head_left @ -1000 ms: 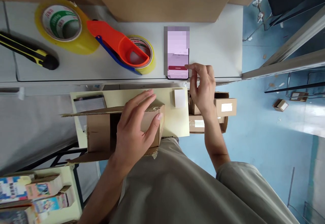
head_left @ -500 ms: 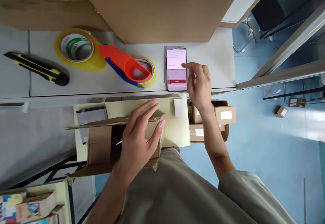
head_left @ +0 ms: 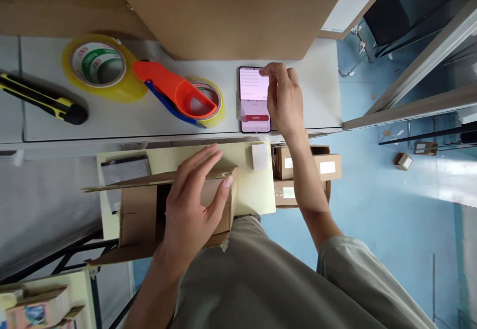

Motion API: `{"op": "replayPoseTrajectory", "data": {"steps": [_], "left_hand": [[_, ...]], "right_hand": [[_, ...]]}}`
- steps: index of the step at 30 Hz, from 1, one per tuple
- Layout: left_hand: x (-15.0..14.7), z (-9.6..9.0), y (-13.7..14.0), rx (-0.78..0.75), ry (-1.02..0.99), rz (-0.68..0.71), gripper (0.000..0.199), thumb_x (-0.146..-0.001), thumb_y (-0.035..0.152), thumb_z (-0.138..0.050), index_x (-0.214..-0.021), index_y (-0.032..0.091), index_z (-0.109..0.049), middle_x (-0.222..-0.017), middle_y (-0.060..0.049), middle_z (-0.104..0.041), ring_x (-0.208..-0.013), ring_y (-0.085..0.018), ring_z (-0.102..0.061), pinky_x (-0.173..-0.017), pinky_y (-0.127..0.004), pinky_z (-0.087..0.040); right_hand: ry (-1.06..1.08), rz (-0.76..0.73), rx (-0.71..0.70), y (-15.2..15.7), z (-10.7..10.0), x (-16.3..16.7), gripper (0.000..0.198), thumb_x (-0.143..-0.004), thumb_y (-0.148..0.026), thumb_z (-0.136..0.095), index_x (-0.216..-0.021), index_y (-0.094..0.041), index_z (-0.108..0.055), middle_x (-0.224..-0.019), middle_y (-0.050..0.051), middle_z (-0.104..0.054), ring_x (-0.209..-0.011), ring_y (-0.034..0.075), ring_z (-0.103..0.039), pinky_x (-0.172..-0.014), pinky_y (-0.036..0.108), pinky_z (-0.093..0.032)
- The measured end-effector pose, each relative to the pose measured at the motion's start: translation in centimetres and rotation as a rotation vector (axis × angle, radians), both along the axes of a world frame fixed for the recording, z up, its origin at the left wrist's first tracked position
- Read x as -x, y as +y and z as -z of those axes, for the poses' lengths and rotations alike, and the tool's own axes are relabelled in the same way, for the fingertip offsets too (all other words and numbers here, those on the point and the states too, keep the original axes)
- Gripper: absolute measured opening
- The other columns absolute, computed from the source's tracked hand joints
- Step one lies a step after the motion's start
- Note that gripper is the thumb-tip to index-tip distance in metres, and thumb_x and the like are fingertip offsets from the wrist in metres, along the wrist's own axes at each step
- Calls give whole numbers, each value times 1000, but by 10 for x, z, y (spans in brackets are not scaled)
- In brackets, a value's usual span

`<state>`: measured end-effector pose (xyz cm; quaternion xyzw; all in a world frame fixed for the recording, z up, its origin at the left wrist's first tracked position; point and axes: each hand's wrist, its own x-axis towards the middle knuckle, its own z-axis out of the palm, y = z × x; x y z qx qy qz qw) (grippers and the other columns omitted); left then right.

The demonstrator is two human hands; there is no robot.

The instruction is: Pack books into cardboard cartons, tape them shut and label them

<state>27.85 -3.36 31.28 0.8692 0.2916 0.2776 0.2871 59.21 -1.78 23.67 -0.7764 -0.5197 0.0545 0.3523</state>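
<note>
A smartphone (head_left: 255, 108) lies face up on the grey ledge, its screen lit with a pale panel and a red bar. My right hand (head_left: 286, 95) is over its right edge, index fingertip at the upper right of the screen; the other fingers are curled in with nothing visible in them. Lower left, my left hand (head_left: 194, 197) hovers over or rests on an open cardboard box (head_left: 137, 214), fingers stretched and thumb apart. Whether it touches the box I cannot tell. The hand hides part of the box's inside.
Left of the phone lie an orange and blue tape dispenser (head_left: 175, 90), a yellow tape roll (head_left: 130, 78) and a utility knife (head_left: 44, 98). A large carton (head_left: 238, 16) stands behind. Small boxes (head_left: 328, 166) sit below right. A white card (head_left: 260, 157) lies on the pale yellow board (head_left: 253, 190).
My right hand has moved up the phone's screen, from its middle to near its top. My left hand keeps its pose above the box. The whole view has shifted slightly.
</note>
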Motion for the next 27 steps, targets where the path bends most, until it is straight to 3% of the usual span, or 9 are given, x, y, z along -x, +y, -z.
{"op": "replayPoseTrajectory", "data": {"steps": [7, 14, 18, 21, 27], "left_hand": [[2, 1, 1, 21, 5, -20, 49, -115, 32, -73, -163, 34, -65, -159, -8, -77, -151, -35, -73, -131, -61, -63], [2, 1, -1, 49, 3, -28, 50, -116, 36, -71, -165, 38, -63, -161, -7, -75, -152, -35, -71, -131, -61, -62], [2, 0, -2, 59, 1, -23, 50, -116, 36, -72, -165, 38, -64, -161, -7, -74, -153, -36, -71, -132, -61, -61], [2, 1, -2, 58, -18, -29, 49, -116, 35, -72, -164, 38, -65, -161, -7, -75, -153, -35, -72, -132, -60, -62], [2, 2, -6, 45, 9, -51, 45, -118, 40, -69, -162, 37, -65, -158, -8, -76, -150, -34, -73, -128, -59, -65]], "right_hand": [[-39, -20, 23, 3, 6, -4, 41, -116, -59, -55, -157, -60, -58, -142, -4, -84, -136, 38, -70, -109, 64, -67], [-88, -41, 30, 2, 11, -8, 44, -115, -64, -59, -159, -57, -59, -140, 0, -84, -135, 40, -70, -107, 65, -67], [-60, 4, -14, -6, 2, 0, 30, -124, -52, -46, -148, -49, -63, -139, 1, -83, -129, 34, -70, -106, 55, -67], [-25, 14, -83, -16, -1, 5, 36, -129, -46, -30, -140, -37, -64, -140, 5, -82, -128, 28, -69, -109, 49, -66], [19, -21, -105, -41, -2, 11, 42, -129, -44, -26, -145, -30, -62, -142, 10, -78, -131, 30, -71, -113, 57, -65]]}}
